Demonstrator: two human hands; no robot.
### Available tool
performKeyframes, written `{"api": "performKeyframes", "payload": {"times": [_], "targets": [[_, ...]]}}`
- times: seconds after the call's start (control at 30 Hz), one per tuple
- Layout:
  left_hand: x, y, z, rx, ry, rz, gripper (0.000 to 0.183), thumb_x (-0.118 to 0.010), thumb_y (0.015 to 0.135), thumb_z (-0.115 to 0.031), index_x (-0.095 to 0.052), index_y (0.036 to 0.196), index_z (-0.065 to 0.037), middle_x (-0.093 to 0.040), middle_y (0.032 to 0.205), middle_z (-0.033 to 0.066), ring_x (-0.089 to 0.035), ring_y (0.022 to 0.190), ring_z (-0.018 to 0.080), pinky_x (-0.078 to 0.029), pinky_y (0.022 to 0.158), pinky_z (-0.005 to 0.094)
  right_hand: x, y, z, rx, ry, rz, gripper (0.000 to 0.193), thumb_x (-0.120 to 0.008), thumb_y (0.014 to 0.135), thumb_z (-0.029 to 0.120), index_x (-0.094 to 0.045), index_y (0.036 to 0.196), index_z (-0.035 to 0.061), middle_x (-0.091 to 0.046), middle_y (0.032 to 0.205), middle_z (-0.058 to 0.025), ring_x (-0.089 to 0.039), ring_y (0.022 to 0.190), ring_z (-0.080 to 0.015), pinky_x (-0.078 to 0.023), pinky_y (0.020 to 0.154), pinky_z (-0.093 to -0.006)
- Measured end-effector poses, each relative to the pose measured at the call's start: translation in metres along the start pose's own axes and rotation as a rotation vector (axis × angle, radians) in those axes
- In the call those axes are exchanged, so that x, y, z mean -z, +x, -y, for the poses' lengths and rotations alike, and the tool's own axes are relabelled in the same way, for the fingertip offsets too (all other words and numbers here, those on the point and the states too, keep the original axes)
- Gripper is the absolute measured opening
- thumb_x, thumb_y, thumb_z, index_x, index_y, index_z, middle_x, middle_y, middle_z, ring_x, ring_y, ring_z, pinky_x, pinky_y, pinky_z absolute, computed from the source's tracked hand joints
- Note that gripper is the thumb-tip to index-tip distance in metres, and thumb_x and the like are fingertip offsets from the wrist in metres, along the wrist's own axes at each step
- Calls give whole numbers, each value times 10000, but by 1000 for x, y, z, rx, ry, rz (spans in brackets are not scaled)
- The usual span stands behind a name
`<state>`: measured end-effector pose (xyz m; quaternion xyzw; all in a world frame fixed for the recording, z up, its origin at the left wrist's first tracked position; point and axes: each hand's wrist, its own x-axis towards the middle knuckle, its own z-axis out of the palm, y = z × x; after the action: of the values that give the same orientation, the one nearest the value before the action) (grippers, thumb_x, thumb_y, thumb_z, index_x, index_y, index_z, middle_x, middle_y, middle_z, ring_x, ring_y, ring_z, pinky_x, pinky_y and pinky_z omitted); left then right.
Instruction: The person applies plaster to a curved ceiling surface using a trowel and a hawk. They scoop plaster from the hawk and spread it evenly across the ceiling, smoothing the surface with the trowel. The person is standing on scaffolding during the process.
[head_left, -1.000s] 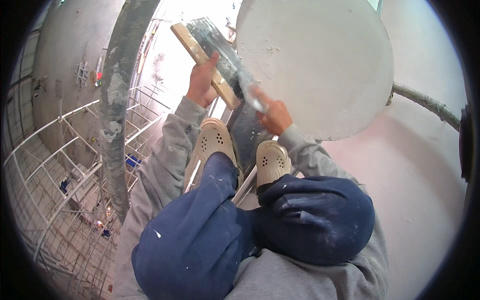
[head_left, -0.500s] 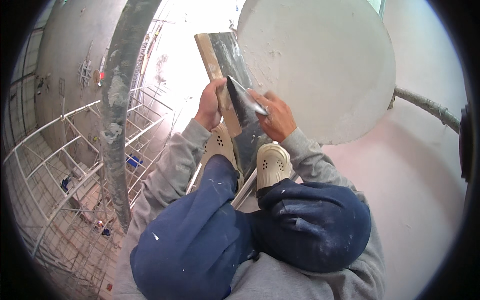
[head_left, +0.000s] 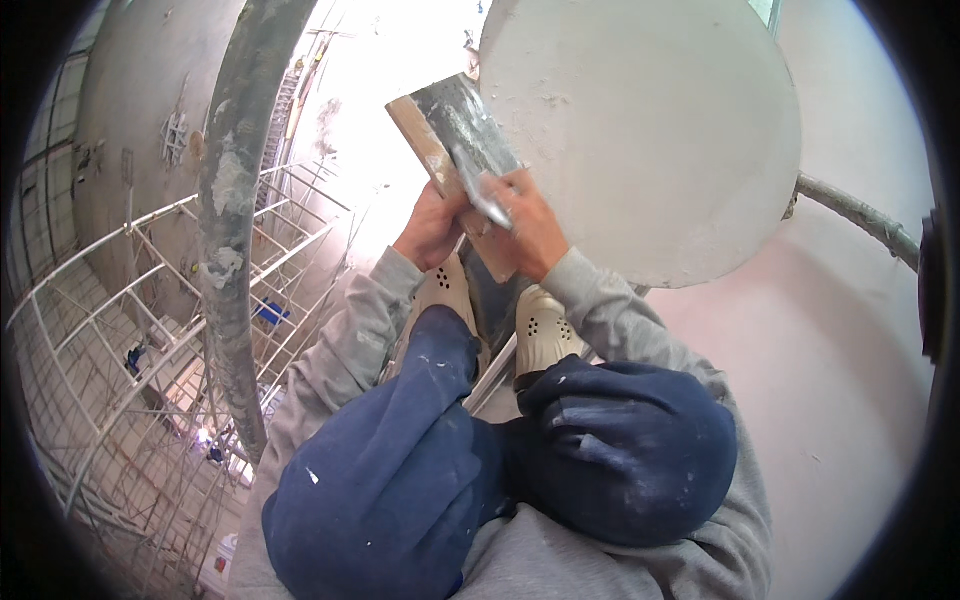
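My left hand point(head_left: 430, 230) is closed round the wooden back of a wide plastering blade point(head_left: 420, 132), which tilts away from me above my feet. White plaster smears its grey metal face point(head_left: 468, 112). A small putty knife point(head_left: 484, 203), blurred by motion, is in my closed right hand point(head_left: 538, 228). It lies against the wide blade where wood and metal meet, and my right fingers touch the blade's face. The putty knife's handle is hidden in my palm.
I squat in beige clogs point(head_left: 545, 328) on a narrow platform high up. A plaster-spattered pole point(head_left: 228, 200) rises at left, with white scaffolding point(head_left: 150, 275) and a deep drop beyond. A large round pale column point(head_left: 650, 140) stands ahead right; another pole point(head_left: 860, 215) meets it.
The wide blade has tilted further to the left and come slightly nearer. My right hand with the putty knife has moved left along it, closer to my left hand.
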<state>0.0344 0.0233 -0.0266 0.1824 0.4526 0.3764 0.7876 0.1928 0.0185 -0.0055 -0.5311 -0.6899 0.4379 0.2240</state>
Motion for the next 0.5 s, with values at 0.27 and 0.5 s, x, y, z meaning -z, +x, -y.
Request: {"api": "performKeyframes", "payload": {"times": [0.27, 0.5], "targets": [[-2, 1, 1, 32, -258, -14, 356, -545, 845, -40, -436, 1184, -21, -553, 1068, 66, -561, 970, 169, -472, 843, 314, 2, 6, 15, 2, -34, -10, 433, -558, 726, 6, -527, 1157, 14, -494, 1050, -176, -556, 900, -367, -466, 758, -412], [-13, 0, -7, 47, -24, -60, 390, -544, 816, -31, -412, 1183, -33, -528, 1042, 57, -534, 956, 190, -439, 852, 342, 12, 26, -15, -96, -161, -61, 391, -533, 727, 19, -523, 1118, 10, -481, 1029, -195, -556, 883, -390, -469, 773, -434]]}}
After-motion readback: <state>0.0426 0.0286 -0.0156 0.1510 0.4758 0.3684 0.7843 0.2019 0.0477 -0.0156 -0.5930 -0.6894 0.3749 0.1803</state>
